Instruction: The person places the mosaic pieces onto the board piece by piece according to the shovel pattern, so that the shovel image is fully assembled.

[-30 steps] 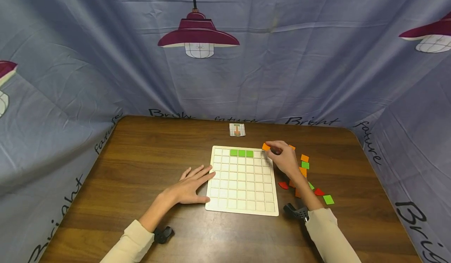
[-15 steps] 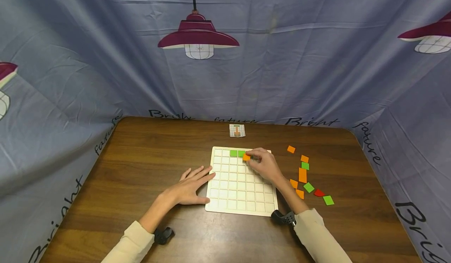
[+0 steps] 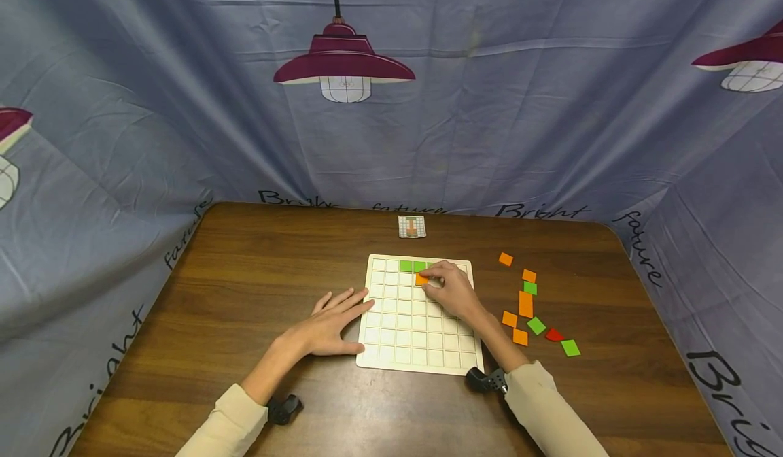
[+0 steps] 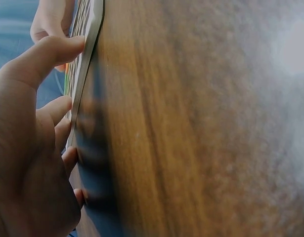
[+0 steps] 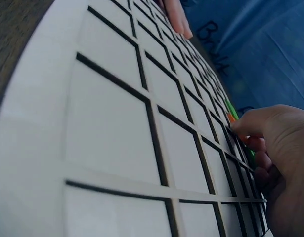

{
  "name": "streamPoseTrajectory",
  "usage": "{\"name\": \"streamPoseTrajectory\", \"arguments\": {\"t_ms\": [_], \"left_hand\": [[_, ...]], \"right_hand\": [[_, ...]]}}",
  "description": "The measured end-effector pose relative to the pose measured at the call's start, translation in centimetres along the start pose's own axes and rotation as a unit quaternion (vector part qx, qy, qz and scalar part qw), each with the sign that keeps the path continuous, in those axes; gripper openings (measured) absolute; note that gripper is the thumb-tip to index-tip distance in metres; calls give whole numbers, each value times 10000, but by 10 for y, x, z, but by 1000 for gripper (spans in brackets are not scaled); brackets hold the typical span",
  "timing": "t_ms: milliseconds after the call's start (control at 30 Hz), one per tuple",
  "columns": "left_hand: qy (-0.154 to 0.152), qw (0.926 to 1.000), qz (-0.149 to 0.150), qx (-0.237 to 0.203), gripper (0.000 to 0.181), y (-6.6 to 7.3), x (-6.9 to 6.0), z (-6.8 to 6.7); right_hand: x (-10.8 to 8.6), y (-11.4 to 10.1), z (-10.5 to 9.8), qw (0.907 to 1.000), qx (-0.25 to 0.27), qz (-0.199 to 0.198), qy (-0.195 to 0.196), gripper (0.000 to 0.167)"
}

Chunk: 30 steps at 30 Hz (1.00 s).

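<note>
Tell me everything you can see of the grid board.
The grid board is thin, pale and flat, perhaps wooden, with rounded corners and raised lines dividing it into square cells. It lies on the brown table. Green tiles sit in its far row. The left hand touches its left edge; the right hand pinches an orange tile at the next row.

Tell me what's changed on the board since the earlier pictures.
The right hand has moved left and slightly nearer the person, carrying an orange square from the board's far right corner to just below the row of green squares. It still pinches the square; nothing was let go. The left hand stayed at the board's left edge, and the board didn't move.
</note>
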<state>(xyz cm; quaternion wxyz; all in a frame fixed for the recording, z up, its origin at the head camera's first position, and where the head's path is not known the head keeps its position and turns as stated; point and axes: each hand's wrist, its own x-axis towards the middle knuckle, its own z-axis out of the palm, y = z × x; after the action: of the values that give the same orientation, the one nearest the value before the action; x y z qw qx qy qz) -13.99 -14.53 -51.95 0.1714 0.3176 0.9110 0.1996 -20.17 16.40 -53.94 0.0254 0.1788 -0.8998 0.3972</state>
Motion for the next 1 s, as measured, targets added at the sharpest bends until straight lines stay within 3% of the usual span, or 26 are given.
{"name": "streamPoseTrajectory", "arguments": {"t_ms": [1000], "left_hand": [[-32, 10000, -39, -2, 84, 0, 0, 1]], "right_hand": [[2, 0, 4, 10000, 7, 7, -82, 25]]}}
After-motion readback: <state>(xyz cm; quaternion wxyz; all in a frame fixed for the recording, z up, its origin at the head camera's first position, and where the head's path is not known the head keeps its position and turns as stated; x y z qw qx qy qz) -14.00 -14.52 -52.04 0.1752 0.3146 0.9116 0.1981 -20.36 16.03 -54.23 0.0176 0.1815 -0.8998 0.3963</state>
